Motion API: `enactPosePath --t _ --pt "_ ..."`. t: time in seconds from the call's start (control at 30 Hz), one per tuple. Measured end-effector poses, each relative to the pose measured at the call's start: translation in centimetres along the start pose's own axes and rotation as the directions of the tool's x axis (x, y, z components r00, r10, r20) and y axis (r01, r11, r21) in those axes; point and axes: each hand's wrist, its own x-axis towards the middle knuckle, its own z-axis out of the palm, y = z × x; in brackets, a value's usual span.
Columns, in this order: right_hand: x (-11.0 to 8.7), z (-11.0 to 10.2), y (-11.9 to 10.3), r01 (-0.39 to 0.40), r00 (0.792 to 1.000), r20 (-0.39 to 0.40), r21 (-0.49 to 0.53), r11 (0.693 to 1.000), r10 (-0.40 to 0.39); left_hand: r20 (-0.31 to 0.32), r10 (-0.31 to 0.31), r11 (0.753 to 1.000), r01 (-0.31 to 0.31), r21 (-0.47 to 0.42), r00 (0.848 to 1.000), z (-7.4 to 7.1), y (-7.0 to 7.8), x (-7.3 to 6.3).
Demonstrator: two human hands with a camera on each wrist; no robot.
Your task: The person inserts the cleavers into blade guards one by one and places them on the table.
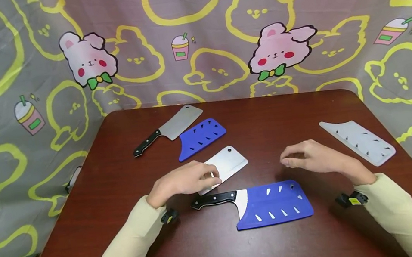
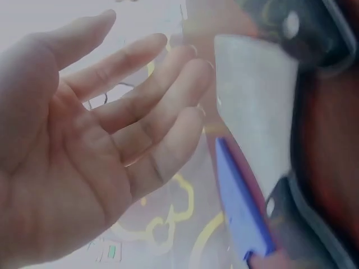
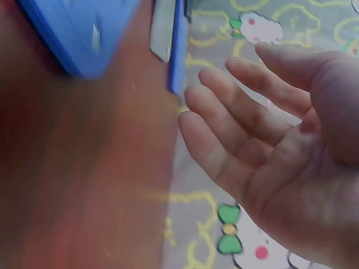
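The left hand [image 1: 185, 182] hovers with relaxed, open fingers over the handle end of a bare cleaver [image 1: 226, 165] near the middle of the bench [image 1: 125, 226]; whether the fingertips touch the steel cannot be told. The right hand [image 1: 311, 159] hangs open above the wood, gripping nothing. The uncovered edge is the hazard: a careless grab from above could bring fingers onto it, or nudge the blade into the sheathed cleaver [image 1: 263, 203] lying just beside it toward the near edge. The bare cleaver's long axis runs diagonally, blade pointing toward the far right corner, handle hidden under the left hand. The sheathed one lies roughly parallel to the near edge, black handle to the left.
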Motion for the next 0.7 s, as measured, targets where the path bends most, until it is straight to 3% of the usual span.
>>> enactPosePath --t 0.2,0.37,0.7 --pt "-0.8 -2.3 1.0 -0.108 0.992 -0.074 -0.092 0.99 0.101 -0.021 -0.048 0.999 0.048 -0.016 0.999 -1.3 -1.3 -1.5" --pt "-1.6 -3.9 3.0 -0.193 0.977 -0.118 -0.117 0.974 0.179 -0.054 -0.101 0.995 0.101 -0.016 0.993 -1.5 -2.8 -2.7" --pt "-2.8 -5.1 6.4 -0.263 0.955 -0.197 -0.228 0.938 0.22 -0.12 -0.217 0.976 0.216 -0.027 0.969 -1.3 -5.2 -3.9"
